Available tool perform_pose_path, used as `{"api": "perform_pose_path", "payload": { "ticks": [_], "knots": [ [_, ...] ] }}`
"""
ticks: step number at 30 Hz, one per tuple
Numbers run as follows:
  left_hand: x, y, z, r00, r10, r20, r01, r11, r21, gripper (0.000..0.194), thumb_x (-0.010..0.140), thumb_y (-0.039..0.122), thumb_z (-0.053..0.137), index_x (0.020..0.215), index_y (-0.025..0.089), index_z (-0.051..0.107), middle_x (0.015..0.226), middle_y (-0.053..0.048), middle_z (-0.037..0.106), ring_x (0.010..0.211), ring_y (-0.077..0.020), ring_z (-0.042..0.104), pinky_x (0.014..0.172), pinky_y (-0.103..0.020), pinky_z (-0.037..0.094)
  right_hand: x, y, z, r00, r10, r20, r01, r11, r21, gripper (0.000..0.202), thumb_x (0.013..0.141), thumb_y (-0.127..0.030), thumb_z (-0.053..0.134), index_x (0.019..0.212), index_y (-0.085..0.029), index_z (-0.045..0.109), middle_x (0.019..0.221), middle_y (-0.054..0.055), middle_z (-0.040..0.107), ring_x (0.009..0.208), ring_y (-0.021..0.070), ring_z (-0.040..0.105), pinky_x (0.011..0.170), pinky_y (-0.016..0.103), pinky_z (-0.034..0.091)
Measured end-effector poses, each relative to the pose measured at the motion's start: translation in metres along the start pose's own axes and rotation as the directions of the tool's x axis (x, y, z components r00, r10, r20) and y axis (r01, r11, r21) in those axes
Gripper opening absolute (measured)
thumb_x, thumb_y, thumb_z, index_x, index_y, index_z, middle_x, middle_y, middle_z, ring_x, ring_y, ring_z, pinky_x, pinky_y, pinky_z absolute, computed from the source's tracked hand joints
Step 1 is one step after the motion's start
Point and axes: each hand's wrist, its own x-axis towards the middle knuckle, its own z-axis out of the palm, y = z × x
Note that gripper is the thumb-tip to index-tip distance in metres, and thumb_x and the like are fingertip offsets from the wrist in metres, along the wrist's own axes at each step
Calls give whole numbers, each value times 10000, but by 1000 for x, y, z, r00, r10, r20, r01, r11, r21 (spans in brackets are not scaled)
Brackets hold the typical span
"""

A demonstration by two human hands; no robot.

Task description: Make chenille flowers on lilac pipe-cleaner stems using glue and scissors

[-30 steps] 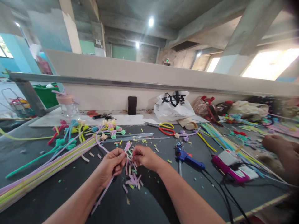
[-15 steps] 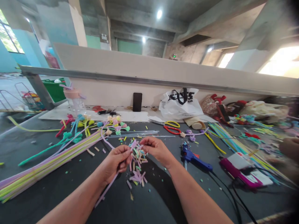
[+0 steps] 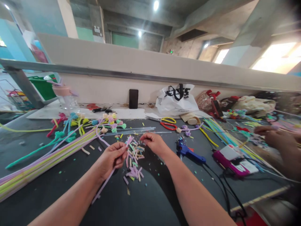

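At the far left, a clear bottle with a pink lid (image 3: 63,90) is stood on a pale board (image 3: 44,112) at the far edge of the dark grey counter (image 3: 18,208). Nearer, a long bundle of lilac, yellow and cream fuzzy stems (image 3: 54,157) is laid slantwise, with twisted teal, blue, yellow and red fuzzy stems (image 3: 64,133) set beyond it.

Right of the bundle, a slender lilac fuzzy stem (image 3: 105,185) is grasped by the left hand (image 3: 111,160); its tufted tip is pinched upright between thumb and fingers, and its tail is trailed nearward below the palm. A black phone (image 3: 133,99) is propped upright at the far side. Between and below the hands, short pastel cut pieces (image 3: 134,171) are scattered in a loose heap.

The right hand (image 3: 154,144) is held just right of the tip, apart from it, its fingers curled together; whether anything is gripped there cannot be told. Farther off, scissors with red and yellow handles (image 3: 168,126) are laid open before a white bag with black lettering (image 3: 176,105). To the right, a blue glue gun (image 3: 191,154) is rested near a magenta and white power strip (image 3: 222,160). At the far right, another person's hands (image 3: 274,136) are seen, blurred, above strewn pastel bits.
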Motion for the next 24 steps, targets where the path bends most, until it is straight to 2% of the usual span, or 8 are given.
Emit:
{"api": "perform_pose_path", "payload": {
  "ticks": [3,7,10,12,15,18,20,24],
  "knots": [
    [0,2,-1,1000,-1,2,1,1000,-2,150,748,250,619,751,163,497,522,50,486,344,-3,285,326,-111,189,1,4,3,999,-36,27,39,995,-97,163,726,-101,522,800,-172,649,640,-18,595,603,108,521,621,232,412],
    [0,3,-2,1000,0,-13,0,1000,11,146,737,235,629,745,160,503,517,46,495,347,-7,300,328,-110,219,-3,-2,12,984,-124,131,143,978,-148,176,698,-60,560,757,-185,670,770,8,624,768,131,536,757,256,387],
    [-1,4,-3,1000,21,-13,-20,999,40,149,738,233,631,738,155,504,514,43,496,348,-12,301,325,-114,222,-7,-11,15,956,-148,253,188,971,-146,110,703,-117,610,746,-191,677,730,-7,617,711,118,537,706,231,391],
    [-2,5,-4,1000,26,1,-26,999,36,142,740,225,629,745,153,507,526,39,501,353,-12,310,328,-113,225,-10,-16,13,912,-159,378,227,963,-143,113,726,-122,592,759,-187,679,731,-11,624,695,109,551,676,215,397],
    [-2,5,-4,1000,19,-6,-19,999,40,140,737,221,633,742,151,512,529,34,503,356,-14,314,329,-112,221,-14,-23,10,817,-175,549,257,963,-75,162,740,-114,568,829,-190,680,797,-9,632,720,108,567,663,206,409],
    [-2,5,-3,1000,23,-10,-23,999,43,141,733,220,638,744,152,515,520,34,501,356,-15,310,328,-111,219,-17,-28,9,734,-180,655,287,956,-58,222,696,-131,621,901,-199,672,818,-10,614,691,107,553,638,207,412],
    [-2,5,-3,1000,21,-8,-21,999,41,140,734,220,637,744,155,514,517,35,500,354,-14,307,328,-109,220,-17,-28,10,724,-182,665,311,947,-80,178,675,-124,639,834,-193,682,787,-11,603,691,109,547,642,210,409],
    [-2,5,-3,1000,15,-16,-15,999,48,140,734,224,635,732,156,513,519,39,495,349,-10,302,323,-110,225,-14,-21,6,774,-125,620,223,971,-84,94,717,-132,593,708,-183,671,691,-26,593,637,97,529,601,200,396]
  ]
}}
